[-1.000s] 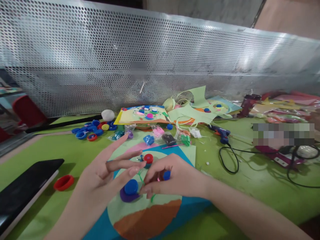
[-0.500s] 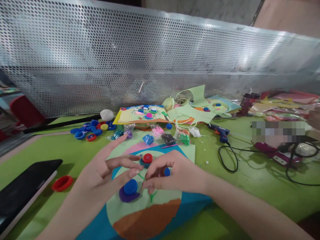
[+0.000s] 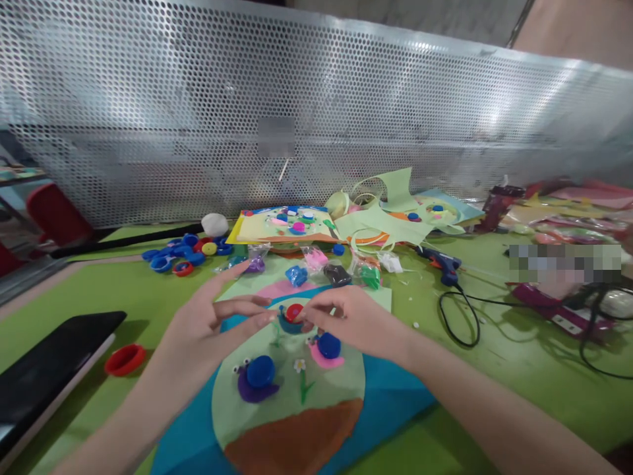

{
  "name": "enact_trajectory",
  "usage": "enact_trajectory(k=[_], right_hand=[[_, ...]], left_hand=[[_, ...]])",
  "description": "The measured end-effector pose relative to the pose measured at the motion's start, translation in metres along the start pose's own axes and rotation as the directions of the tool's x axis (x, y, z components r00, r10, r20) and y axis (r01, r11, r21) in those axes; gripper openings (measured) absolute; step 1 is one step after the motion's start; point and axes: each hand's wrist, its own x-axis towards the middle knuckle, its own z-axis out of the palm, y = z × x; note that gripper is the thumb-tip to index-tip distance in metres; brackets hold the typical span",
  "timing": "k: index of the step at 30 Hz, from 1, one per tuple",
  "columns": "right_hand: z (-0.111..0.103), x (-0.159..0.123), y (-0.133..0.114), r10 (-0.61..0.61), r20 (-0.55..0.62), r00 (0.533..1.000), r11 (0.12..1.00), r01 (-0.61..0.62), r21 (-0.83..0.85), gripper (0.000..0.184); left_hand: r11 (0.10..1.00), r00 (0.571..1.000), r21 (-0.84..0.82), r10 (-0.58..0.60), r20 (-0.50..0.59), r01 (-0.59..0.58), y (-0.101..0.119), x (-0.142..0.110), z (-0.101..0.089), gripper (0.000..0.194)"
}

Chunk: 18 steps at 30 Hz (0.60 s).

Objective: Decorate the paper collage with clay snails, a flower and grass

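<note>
A round pale-green and brown paper collage (image 3: 316,402) lies on a blue sheet in front of me. On it sit a purple clay snail with a blue cap (image 3: 257,377), a pink snail with a blue cap (image 3: 326,348), a small white flower (image 3: 300,365) and a teal clay piece with a red cap (image 3: 293,314). My left hand (image 3: 208,323) is open, fingers stretched, with its fingertips at the teal piece's left edge. From the right, my right hand (image 3: 351,316) pinches that same piece, fingers curled.
A black tablet (image 3: 49,369) and a loose red cap (image 3: 124,359) lie at the left. Blue caps (image 3: 182,254), clay bags (image 3: 316,264), a second collage (image 3: 287,227), paper scraps (image 3: 386,221) and a glue gun (image 3: 440,264) with black cord (image 3: 459,320) lie further back. A perforated metal screen (image 3: 346,119) closes the far side.
Both hands have moved away from the lower snails to the red-capped teal piece. The pink snail and the flower, covered before by my right hand, now show.
</note>
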Motion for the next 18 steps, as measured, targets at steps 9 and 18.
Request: enact_trajectory(k=[9,18], right_hand=[[0.015,0.007,0.02,-0.07,-0.154,0.986,0.933,0.01,-0.359,0.022],[0.023,0.004,0.023,-0.24,-0.098,0.966,0.865,0.167,-0.473,0.019]], left_hand=[[0.994,0.985,0.05,-0.102,0.136,0.096,-0.023,0.013,0.016,0.075],[0.972,0.987,0.201,-0.142,0.075,0.124,-0.043,0.01,0.011,0.043]])
